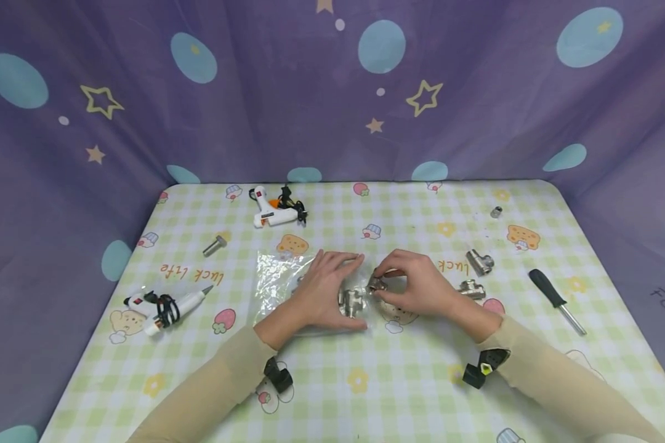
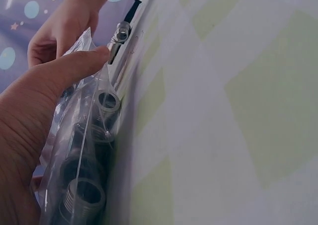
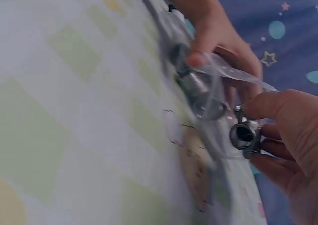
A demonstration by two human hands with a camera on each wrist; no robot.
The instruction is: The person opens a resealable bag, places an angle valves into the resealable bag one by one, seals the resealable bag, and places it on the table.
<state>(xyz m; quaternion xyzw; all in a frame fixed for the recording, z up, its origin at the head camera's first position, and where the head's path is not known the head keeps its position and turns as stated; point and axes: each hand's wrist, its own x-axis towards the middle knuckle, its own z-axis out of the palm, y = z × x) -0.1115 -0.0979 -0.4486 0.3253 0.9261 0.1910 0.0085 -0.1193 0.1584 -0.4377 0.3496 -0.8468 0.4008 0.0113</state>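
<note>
A clear plastic bag (image 1: 268, 280) lies on the table with several metal threaded pipe fittings (image 2: 84, 195) inside. My left hand (image 1: 324, 292) is over the bag and holds its mouth, thumb at the near edge and fingers at the far edge. One tee fitting (image 1: 354, 301) shows inside, close to the mouth. My right hand (image 1: 421, 283) pinches another metal pipe fitting (image 3: 244, 135) between thumb and fingers right at the bag's mouth. In the right wrist view its threaded round opening faces the camera. Fingers partly cover this fitting.
Two tee fittings (image 1: 479, 261) lie beyond my right hand, with a small fitting (image 1: 495, 212) farther back. A black-handled screwdriver (image 1: 556, 301) is at the right. On the left are a glue gun (image 1: 277, 212), a soldering iron (image 1: 183, 307) and a metal bolt-like piece (image 1: 215, 246).
</note>
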